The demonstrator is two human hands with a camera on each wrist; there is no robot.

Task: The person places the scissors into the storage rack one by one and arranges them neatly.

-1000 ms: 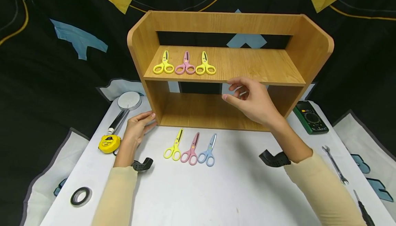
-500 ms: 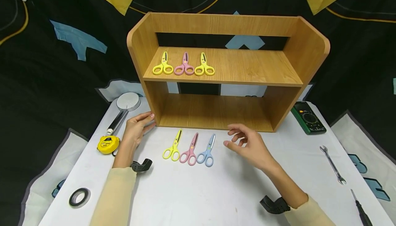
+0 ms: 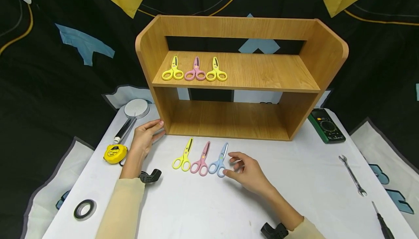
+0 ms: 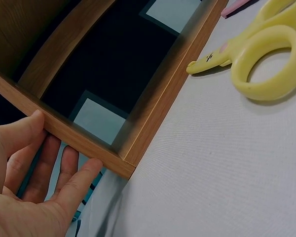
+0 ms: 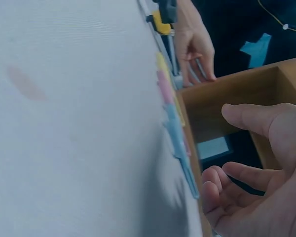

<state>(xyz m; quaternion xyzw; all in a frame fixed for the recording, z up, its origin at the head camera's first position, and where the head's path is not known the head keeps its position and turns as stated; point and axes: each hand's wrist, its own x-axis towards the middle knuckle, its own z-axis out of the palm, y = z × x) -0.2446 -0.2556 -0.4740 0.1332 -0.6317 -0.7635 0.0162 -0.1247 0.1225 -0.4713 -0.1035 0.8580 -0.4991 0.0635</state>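
A wooden two-tier shelf (image 3: 262, 73) stands on the white table. Its upper board holds yellow scissors (image 3: 173, 70), pink scissors (image 3: 195, 71) and another yellow pair (image 3: 216, 71) in a row. In front of the shelf lie yellow scissors (image 3: 183, 157), pink scissors (image 3: 201, 159) and blue scissors (image 3: 220, 160). My right hand (image 3: 233, 165) hovers just right of the blue pair's handles, fingers loosely curled and holding nothing; the right wrist view shows that hand (image 5: 227, 148) beside the blue scissors (image 5: 180, 148). My left hand (image 3: 145, 133) rests with straight fingers against the shelf's lower left corner (image 4: 113, 158).
On the left of the table lie a yellow tape measure (image 3: 115, 152), a black flashlight (image 3: 126, 126) and a tape roll (image 3: 84, 208). On the right lie a green multimeter (image 3: 327, 124), a wrench (image 3: 351, 175) and a screwdriver (image 3: 383, 222). Dark cloth hangs behind.
My right hand has come down from in front of the shelf's upper board to the table beside the blue scissors. The left hand has stayed put.
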